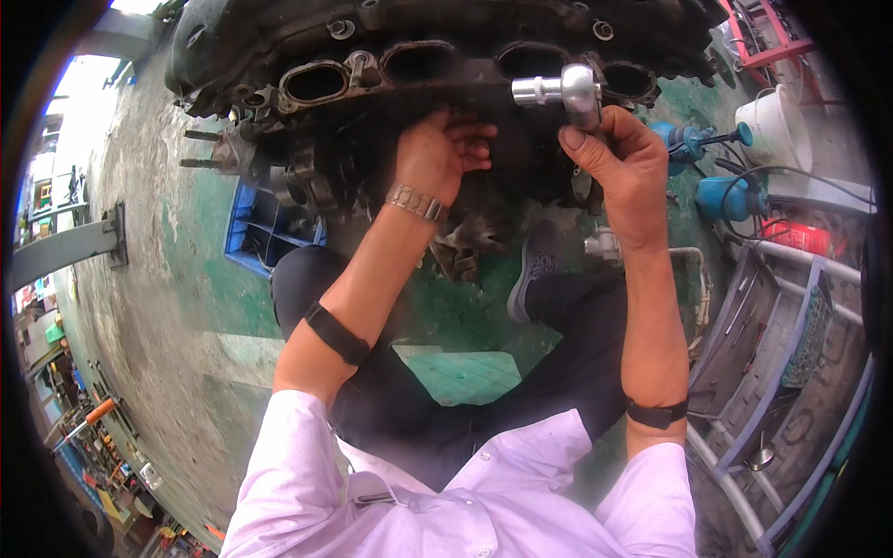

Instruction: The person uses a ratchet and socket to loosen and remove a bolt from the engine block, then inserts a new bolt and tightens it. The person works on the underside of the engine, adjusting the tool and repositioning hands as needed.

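Note:
A dark, greasy engine (437, 88) fills the top of the head view, with a row of oval ports facing me. My right hand (625, 163) is closed around a chrome ratchet wrench (580, 96), gripping it just below its round head. A silver socket (538, 90) on the ratchet points left, in front of the ports. My left hand (445, 153) is under the port row, close to the engine's dark lower side. Its fingers are loosely bent and apart, with nothing visible in them. Shadow hides the engine parts beyond its fingertips.
A blue divided bin (249, 232) stands on the floor at left. To the right are a white bucket (774, 128), blue bottle jacks (726, 197) and a metal tool rack (744, 316). A grey metal beam (70, 251) juts in from the left. My bent legs flank the green floor.

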A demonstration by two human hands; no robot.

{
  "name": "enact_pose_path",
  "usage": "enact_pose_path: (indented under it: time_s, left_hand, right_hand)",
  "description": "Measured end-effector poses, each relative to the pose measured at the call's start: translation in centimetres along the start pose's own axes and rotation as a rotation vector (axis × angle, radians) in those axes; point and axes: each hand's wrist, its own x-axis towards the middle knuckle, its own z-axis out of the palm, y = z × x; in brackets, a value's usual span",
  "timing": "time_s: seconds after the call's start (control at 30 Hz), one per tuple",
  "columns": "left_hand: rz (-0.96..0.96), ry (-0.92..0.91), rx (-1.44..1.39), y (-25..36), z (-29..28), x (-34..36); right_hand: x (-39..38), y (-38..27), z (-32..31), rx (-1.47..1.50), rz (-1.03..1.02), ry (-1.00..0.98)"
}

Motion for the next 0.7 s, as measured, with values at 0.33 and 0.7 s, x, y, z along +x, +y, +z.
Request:
enact_pose_path:
  time_s: [0.33, 0.7]
  left_hand:
    - [0.082, 0.016, -0.038, -0.2, 0.1, 0.4]
    - [-0.002, -0.18, -0.188, -0.7, -0.9, 1.6]
  right_hand:
    - [-0.1, -0.1, 0.2, 0.147, 0.0, 0.008]
    - [-0.2, -0.6, 0.3, 0.247, 0.036, -0.016]
